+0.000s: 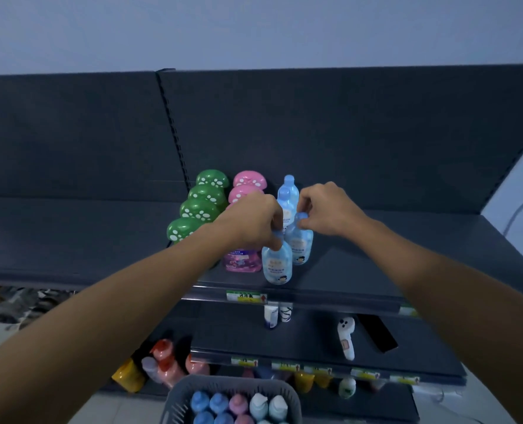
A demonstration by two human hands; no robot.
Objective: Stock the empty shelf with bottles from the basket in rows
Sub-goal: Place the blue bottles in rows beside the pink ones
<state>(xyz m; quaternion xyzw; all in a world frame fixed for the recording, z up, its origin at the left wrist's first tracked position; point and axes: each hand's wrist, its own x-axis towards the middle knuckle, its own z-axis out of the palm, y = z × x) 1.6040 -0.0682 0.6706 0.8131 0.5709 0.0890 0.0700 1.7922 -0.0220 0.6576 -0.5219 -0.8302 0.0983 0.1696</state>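
Stocking in progress: a person's left hand (254, 223) curls round the cap of the front pale-blue plastic bottle (277, 266) near the front edge of the dark grey metal shelf (376, 270). The right hand (324, 209) pinches the cap of the second pale-blue plastic bottle (300, 244) just behind. Green mushroom-capped bottles (199, 209) & pink mushroom-capped bottles (245, 186) form the rows alongside. Next, probably: let go, reach down. The grey slatted plastic basket (193, 390) below holds blue-, pink- & white-capped bottles.

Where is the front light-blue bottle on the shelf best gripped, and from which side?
Grip the front blue bottle at its narrow cap and neck, from above. It stands upright, with a pink bottle close on its left and a second blue bottle just behind, crowding its body. The left hand grips it there.
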